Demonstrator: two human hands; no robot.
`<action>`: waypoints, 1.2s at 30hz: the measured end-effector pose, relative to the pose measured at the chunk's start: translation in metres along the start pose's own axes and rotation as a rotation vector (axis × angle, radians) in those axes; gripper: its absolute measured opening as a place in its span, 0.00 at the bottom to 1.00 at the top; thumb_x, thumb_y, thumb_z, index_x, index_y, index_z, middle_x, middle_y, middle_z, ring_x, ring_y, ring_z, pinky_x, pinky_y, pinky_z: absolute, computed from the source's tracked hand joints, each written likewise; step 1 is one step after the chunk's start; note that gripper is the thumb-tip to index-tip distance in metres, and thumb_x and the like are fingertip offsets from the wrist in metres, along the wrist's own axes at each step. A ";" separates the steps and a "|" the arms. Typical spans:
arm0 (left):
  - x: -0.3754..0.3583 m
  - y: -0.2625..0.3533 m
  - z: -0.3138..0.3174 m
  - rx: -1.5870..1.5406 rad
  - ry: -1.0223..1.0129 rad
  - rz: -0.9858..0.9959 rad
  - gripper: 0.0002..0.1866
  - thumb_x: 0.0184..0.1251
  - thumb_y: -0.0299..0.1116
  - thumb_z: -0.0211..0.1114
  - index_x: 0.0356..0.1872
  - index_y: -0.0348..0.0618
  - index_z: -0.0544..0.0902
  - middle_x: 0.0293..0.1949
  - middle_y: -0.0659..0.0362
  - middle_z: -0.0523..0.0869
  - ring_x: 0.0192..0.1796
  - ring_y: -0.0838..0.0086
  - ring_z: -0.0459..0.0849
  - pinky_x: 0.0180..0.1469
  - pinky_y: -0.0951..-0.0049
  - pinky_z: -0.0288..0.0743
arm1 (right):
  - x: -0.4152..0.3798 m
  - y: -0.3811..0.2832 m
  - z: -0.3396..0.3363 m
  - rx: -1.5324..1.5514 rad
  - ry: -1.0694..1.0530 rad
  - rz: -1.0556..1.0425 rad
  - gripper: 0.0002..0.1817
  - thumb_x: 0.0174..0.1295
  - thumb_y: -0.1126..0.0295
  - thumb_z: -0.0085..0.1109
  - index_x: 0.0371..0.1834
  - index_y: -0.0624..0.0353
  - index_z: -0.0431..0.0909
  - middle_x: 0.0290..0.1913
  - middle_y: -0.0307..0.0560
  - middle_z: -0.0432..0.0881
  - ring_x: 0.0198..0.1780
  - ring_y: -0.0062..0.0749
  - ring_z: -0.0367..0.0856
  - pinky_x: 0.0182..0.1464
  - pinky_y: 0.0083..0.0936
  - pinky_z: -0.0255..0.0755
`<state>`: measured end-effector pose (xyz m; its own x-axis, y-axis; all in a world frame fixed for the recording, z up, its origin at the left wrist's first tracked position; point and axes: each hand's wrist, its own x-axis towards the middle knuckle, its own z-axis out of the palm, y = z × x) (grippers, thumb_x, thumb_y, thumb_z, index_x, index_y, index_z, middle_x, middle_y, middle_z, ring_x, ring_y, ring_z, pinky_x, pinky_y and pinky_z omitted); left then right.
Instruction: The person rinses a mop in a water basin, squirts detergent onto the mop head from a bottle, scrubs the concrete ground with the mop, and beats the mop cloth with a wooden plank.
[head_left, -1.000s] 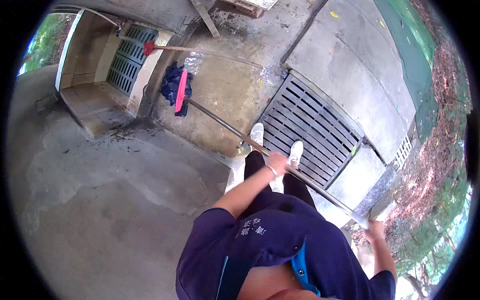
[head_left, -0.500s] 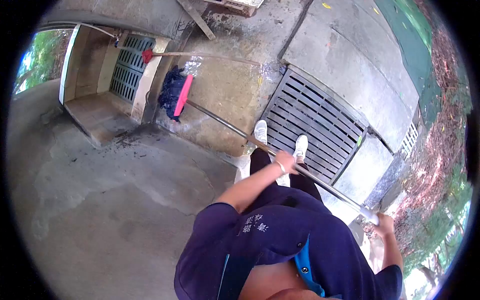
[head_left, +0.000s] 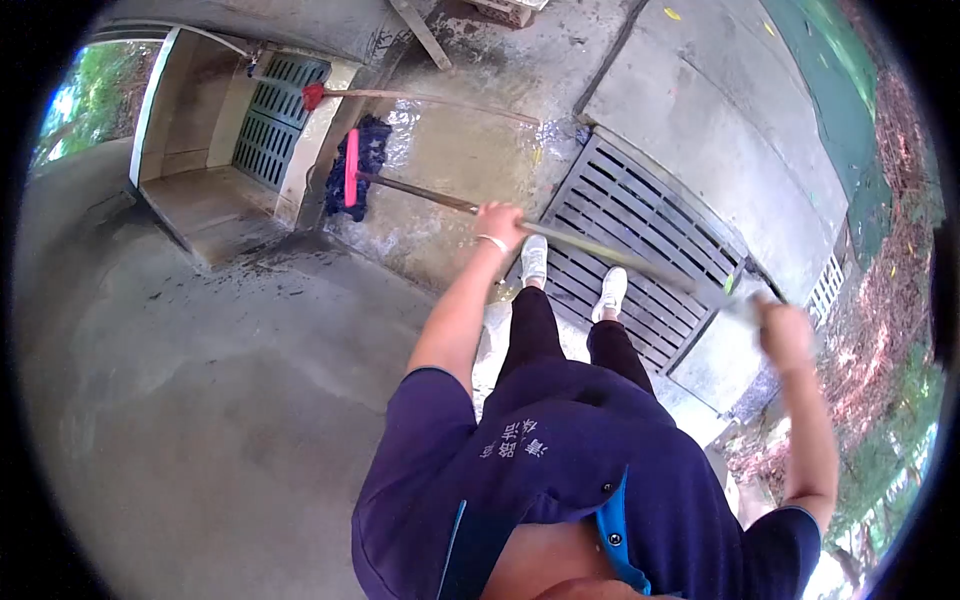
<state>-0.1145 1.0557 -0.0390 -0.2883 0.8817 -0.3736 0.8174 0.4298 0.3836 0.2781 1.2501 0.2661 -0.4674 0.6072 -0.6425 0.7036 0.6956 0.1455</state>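
My left hand (head_left: 500, 222), with a pale band at the wrist, is wrapped round the middle of a mop's long metal handle. The mop (head_left: 351, 168) has a pink bar across its head, and its dark blue strands (head_left: 372, 150) lie on the wet concrete beside a wall. Out to the right, my right hand (head_left: 785, 335) is closed on the handle's top end; both hand and handle end are smeared by motion there. The handle crosses above my white shoes.
A slatted drain grate (head_left: 640, 250) lies under and beyond my feet. Another tool, with a red end (head_left: 314, 96) and wooden pole (head_left: 430, 98), lies past the mop. A low tiled basin (head_left: 215, 220) stands at left, and a board (head_left: 420, 35) lies at the top.
The mop head has swung to stand more upright in view and shifted slightly left. My left hand moved forward and left with the handle; my right hand rose forward, tilting the handle flatter.
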 end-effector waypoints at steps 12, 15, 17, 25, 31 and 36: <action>-0.099 0.194 -0.103 -0.567 0.488 0.215 0.19 0.45 0.34 0.71 0.37 0.47 0.72 0.33 0.62 0.76 0.41 0.63 0.73 0.46 0.63 0.62 | -0.089 0.138 -0.205 -0.964 1.485 -0.274 0.13 0.58 0.76 0.61 0.45 0.55 0.73 0.23 0.44 0.71 0.23 0.37 0.69 0.32 0.39 0.64; -0.087 0.158 -0.022 -0.579 0.216 0.182 0.12 0.44 0.33 0.70 0.26 0.46 0.74 0.23 0.60 0.77 0.32 0.61 0.77 0.36 0.60 0.67 | -0.097 0.146 -0.133 -0.950 1.240 0.061 0.18 0.56 0.72 0.58 0.51 0.55 0.76 0.40 0.37 0.82 0.42 0.29 0.80 0.48 0.30 0.73; -0.074 0.133 0.007 -0.546 -0.076 0.122 0.10 0.43 0.38 0.70 0.17 0.46 0.79 0.19 0.54 0.80 0.26 0.59 0.82 0.31 0.57 0.73 | -0.119 0.083 -0.129 -0.813 0.906 0.099 0.16 0.57 0.70 0.58 0.51 0.54 0.77 0.38 0.39 0.83 0.40 0.29 0.79 0.48 0.36 0.71; -0.078 0.173 0.038 -0.185 -0.602 0.224 0.16 0.46 0.55 0.69 0.30 0.57 0.88 0.33 0.58 0.87 0.40 0.62 0.85 0.45 0.62 0.76 | -0.155 0.170 0.053 -0.151 0.252 0.336 0.06 0.54 0.75 0.57 0.23 0.52 0.72 0.15 0.42 0.70 0.18 0.29 0.66 0.24 0.26 0.64; -0.104 0.146 0.019 0.039 -0.358 0.063 0.12 0.44 0.46 0.68 0.25 0.51 0.86 0.30 0.55 0.86 0.40 0.62 0.84 0.43 0.59 0.73 | -0.122 0.155 0.159 -0.061 0.395 0.321 0.07 0.39 0.73 0.57 0.23 0.54 0.69 0.24 0.49 0.76 0.32 0.47 0.77 0.39 0.41 0.69; -0.119 0.149 0.021 0.083 -0.232 0.000 0.08 0.42 0.41 0.67 0.24 0.51 0.85 0.30 0.56 0.86 0.40 0.62 0.84 0.47 0.61 0.71 | -0.121 0.157 0.189 -0.052 0.439 0.252 0.09 0.38 0.74 0.58 0.23 0.53 0.70 0.25 0.47 0.77 0.33 0.46 0.77 0.38 0.42 0.68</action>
<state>0.0522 1.0112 0.0448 -0.1738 0.8092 -0.5612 0.8586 0.4036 0.3161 0.5461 1.2138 0.2246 -0.4754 0.8550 -0.2072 0.8012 0.5180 0.2995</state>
